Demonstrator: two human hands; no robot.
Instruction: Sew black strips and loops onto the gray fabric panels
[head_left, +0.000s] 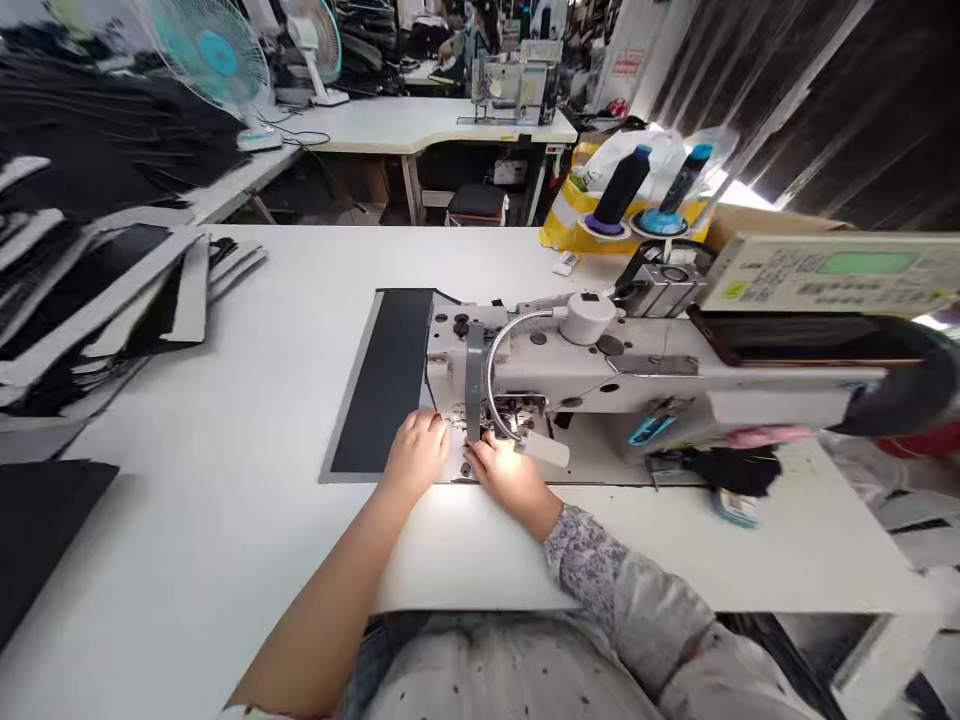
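A dark rectangular panel with a pale grey border (386, 380) lies on the white table, its right side passing behind the head of a sewing machine (645, 365). My left hand (416, 455) lies flat by the panel's lower right part, fingers close together and pointing at the machine head. Close to the lit needle area, my right hand (514, 480) has its thumb and fingers drawn together. What they pinch, if anything, is hidden. A grey upright bar (475, 380) and a curved metal lamp neck (491, 365) stand just beyond that hand.
Stacked dark and pale pieces (112, 310) lie at the left; another dark piece (45, 530) is nearer. Two thread cones (622, 190) and a control panel (832, 275) stand at the right. Behind are a fan (214, 55) and another sewing machine (517, 85).
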